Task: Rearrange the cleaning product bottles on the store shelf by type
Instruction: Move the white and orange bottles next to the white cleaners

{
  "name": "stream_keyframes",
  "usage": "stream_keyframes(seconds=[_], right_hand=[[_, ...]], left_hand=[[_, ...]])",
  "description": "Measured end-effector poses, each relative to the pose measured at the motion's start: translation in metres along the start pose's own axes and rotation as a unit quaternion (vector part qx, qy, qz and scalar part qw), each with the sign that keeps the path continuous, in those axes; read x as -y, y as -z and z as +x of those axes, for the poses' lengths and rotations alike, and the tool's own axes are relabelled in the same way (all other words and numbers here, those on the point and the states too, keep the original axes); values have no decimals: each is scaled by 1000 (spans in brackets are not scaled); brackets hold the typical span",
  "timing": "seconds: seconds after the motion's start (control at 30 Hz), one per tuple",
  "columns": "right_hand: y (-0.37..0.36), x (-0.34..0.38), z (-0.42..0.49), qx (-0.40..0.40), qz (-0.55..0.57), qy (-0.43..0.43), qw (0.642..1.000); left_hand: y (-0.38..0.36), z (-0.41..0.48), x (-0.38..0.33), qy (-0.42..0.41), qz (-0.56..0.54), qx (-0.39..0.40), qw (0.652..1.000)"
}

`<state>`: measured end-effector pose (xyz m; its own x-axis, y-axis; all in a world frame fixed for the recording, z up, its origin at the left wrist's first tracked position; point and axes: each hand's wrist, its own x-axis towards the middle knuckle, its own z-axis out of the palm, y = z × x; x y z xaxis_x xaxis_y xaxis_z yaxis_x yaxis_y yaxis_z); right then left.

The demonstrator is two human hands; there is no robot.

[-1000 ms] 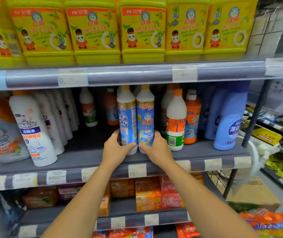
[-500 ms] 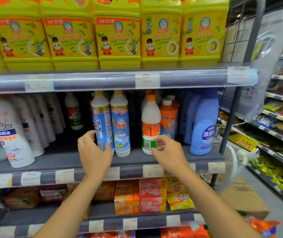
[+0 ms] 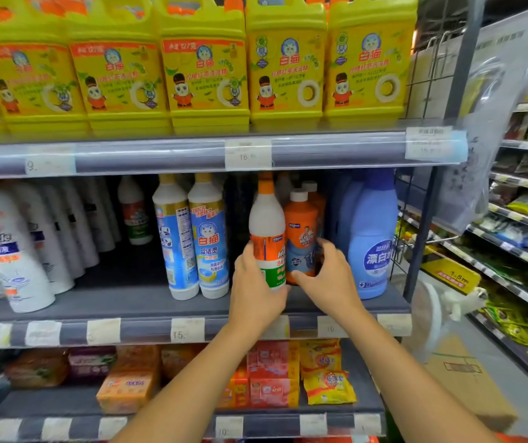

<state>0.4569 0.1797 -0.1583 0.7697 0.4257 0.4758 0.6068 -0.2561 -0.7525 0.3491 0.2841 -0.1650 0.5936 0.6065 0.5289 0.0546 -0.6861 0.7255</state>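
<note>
On the middle grey shelf my left hand grips the lower part of a white bottle with an orange cap and orange-green label. My right hand curls round the base of the orange bottle with a white cap just right of it. Two blue-labelled white bottles stand upright to the left, apart from both hands. A pale blue bleach bottle stands to the right of my right hand.
A row of white angled-neck bottles fills the shelf's left end, with a small white and red bottle behind. Yellow detergent jugs line the shelf above. Soap packs lie on the shelf below. A cardboard box sits on the floor at right.
Both hands left the two blue-labelled bottles and moved right. My left hand now grips the white orange-capped bottle and my right hand the orange bottle. The camera turned right.
</note>
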Motion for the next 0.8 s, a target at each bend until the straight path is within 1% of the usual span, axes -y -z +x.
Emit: stream_keyframes(seconds=[0.1,0.2,0.27,0.33,0.43,0.57,0.73,0.8], right_hand=[[-4,2,11,6,23,-2,1000],[-11,-1,25,14,68,-40,997],[-16,-5,32,12,117,-66,991],[-21,-9,38,10,139,-80,987],[-26,-14,45,14,141,-82,986],[-29,-19,51,11,144,-78,986],[-27,-11,60,60,126,-76,987],[-26,-7,61,64,113,-80,988]], left_hand=[[-5,10,0,40,13,-6,999],[-9,22,-2,68,19,4,998],[-11,30,-1,88,5,0,996],[-13,36,2,106,-2,-7,994],[-14,41,6,128,2,0,992],[-14,46,10,163,-32,-7,986],[-15,52,4,184,-50,-18,981],[-14,53,0,193,-64,-20,979]])
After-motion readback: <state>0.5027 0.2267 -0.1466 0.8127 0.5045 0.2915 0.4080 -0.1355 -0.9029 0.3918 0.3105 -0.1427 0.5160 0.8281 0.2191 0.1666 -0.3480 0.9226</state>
